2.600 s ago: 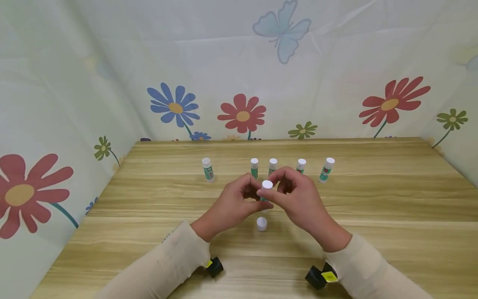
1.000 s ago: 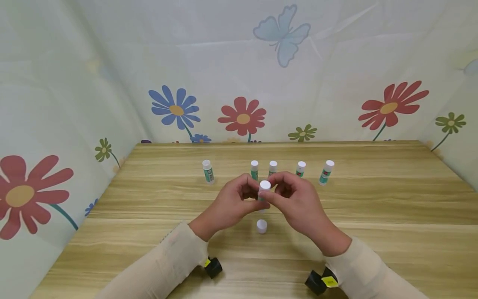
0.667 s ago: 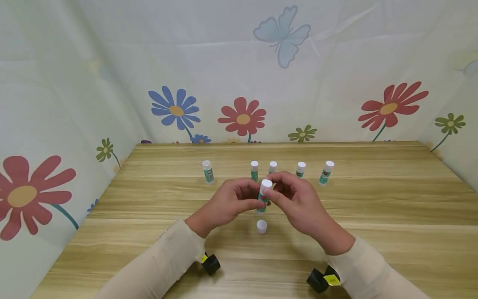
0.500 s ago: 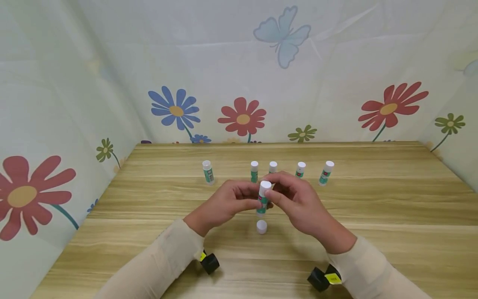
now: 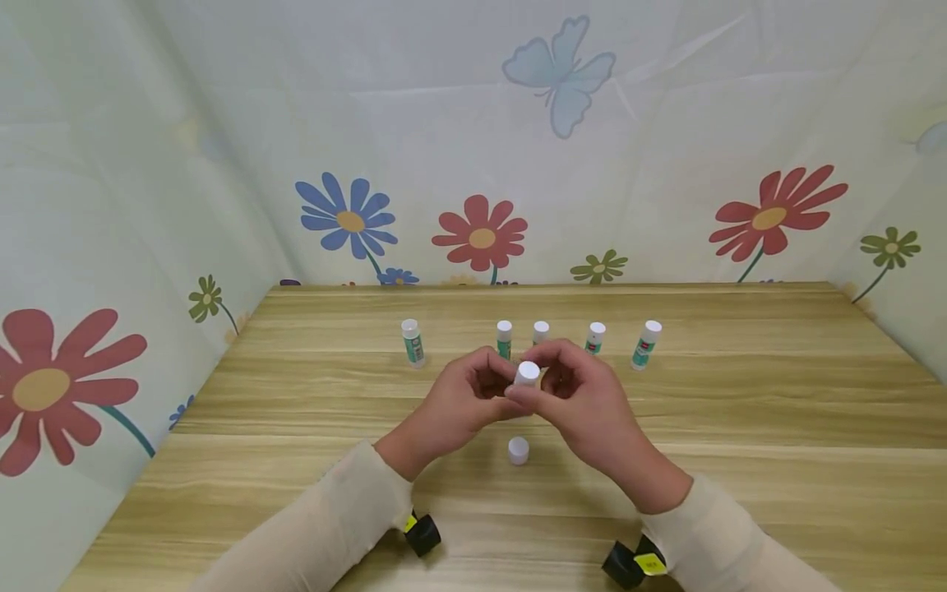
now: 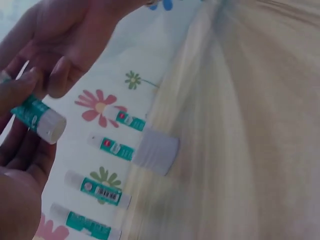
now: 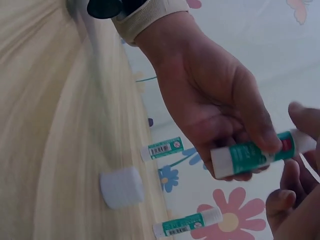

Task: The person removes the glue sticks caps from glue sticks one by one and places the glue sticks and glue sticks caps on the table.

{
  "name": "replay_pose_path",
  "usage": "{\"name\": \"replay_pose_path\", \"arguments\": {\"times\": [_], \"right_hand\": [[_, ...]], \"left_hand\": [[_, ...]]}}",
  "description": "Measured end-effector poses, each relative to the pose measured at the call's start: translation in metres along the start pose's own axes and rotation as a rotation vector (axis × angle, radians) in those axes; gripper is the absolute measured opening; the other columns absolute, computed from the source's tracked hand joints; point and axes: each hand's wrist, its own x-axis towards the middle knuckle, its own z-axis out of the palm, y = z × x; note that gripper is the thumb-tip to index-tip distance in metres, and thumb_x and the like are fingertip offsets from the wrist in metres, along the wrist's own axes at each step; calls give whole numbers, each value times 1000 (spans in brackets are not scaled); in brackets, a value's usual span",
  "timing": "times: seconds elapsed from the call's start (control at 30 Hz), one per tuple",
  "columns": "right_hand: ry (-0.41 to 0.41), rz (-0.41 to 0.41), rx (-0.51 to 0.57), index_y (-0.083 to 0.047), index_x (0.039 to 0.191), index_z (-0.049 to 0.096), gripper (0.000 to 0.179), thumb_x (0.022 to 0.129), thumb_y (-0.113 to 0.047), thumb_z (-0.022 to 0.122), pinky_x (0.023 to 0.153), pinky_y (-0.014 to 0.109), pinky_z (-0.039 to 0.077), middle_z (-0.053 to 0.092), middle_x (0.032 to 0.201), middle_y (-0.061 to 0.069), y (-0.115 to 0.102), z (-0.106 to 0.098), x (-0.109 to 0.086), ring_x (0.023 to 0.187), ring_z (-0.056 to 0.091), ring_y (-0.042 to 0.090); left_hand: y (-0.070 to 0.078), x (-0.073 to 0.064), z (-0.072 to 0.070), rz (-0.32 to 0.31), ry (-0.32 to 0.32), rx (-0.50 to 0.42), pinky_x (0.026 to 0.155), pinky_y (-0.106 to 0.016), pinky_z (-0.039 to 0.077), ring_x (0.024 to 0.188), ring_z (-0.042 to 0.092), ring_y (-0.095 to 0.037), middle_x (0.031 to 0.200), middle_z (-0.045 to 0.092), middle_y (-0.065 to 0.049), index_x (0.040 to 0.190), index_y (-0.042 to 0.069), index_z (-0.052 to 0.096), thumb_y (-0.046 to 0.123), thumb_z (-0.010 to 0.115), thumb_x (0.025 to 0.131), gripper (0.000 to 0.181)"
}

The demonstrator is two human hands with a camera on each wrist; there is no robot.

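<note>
Both hands hold one glue stick between them, raised above the table. In the head view its white top (image 5: 528, 374) faces up. My left hand (image 5: 459, 401) grips the green-labelled body, its thumb across the label in the right wrist view, where the glue stick (image 7: 247, 159) shows its white base (image 7: 222, 162). My right hand (image 5: 588, 403) pinches the white top end between thumb and fingers. Fingers hide most of the label in the head view. Below the hands, a loose white cap (image 5: 519, 450) stands on the table.
Several glue sticks stand upright in a row behind the hands: one far left (image 5: 413, 343), one far right (image 5: 647, 344), others between, partly hidden by the fingers. The wooden table (image 5: 777, 378) ends at a flower-printed curtain (image 5: 636, 205). A black wrist camera (image 5: 423, 534) hangs under the left sleeve.
Half a second ago the left fingers sat lower and the held stick's label showed; now the left hand has moved up and right against the right fingers, covering it. The loose cap stayed put.
</note>
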Motion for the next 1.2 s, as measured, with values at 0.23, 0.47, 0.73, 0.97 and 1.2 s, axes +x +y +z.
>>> {"name": "replay_pose_path", "arguments": {"times": [0.23,0.47,0.73,0.97,1.2], "right_hand": [[131,35,-29,-11,97,65,26,79,-21,81,57,23,45,59,79,5,-2,4,-2,66,51,15],[99,26,-67,-11,97,68,21,82,-20,79,57,23,48,61,77,5,-3,0,-1,65,53,14],[-20,-32,-35,-8,105,68,19,88,-13,72,61,24,53,63,83,10,-5,-9,0,67,60,16],[-110,-98,4,-8,114,66,21,93,-11,64,63,26,54,66,93,6,-5,-13,-1,72,60,18],[-177,-124,50,-2,126,61,32,94,-7,62,65,26,55,66,102,10,-5,-14,0,74,60,16]], "left_hand": [[1,-1,12,46,71,100,91,-35,55,99,63,-15,109,62,-10,108,8,57,8,70,88,24],[2,-1,6,34,-23,62,88,-31,57,98,65,-16,111,64,-13,112,6,59,6,67,90,24],[5,1,-8,44,-222,22,98,-35,52,111,65,-19,124,65,-10,129,10,58,16,57,98,32],[8,0,-10,58,-338,-87,103,-36,49,112,65,-21,129,59,-21,135,1,53,16,51,101,37],[9,-2,-10,49,-294,-89,98,-34,52,109,64,-24,122,62,-18,129,0,55,17,57,99,36]]}}
